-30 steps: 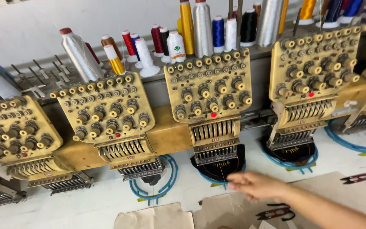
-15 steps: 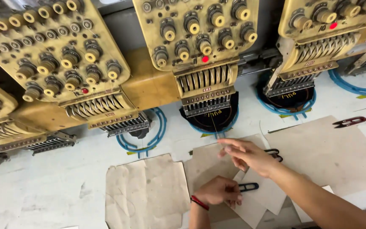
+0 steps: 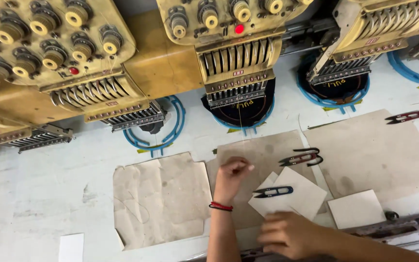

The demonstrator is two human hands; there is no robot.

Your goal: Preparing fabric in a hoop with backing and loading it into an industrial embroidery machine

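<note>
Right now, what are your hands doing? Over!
Left hand pinched loosely on brown card, holding nothing seen. Right hand on white paper pieces. Blue thread snips lie between, untouched.

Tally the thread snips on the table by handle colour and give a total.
Blue-handled thread snips: 1, on the pale cards between the left hand and right hand.
Red-handled thread snips: 2, one on the middle brown sheet, one at the far right.
Total: 3
</note>
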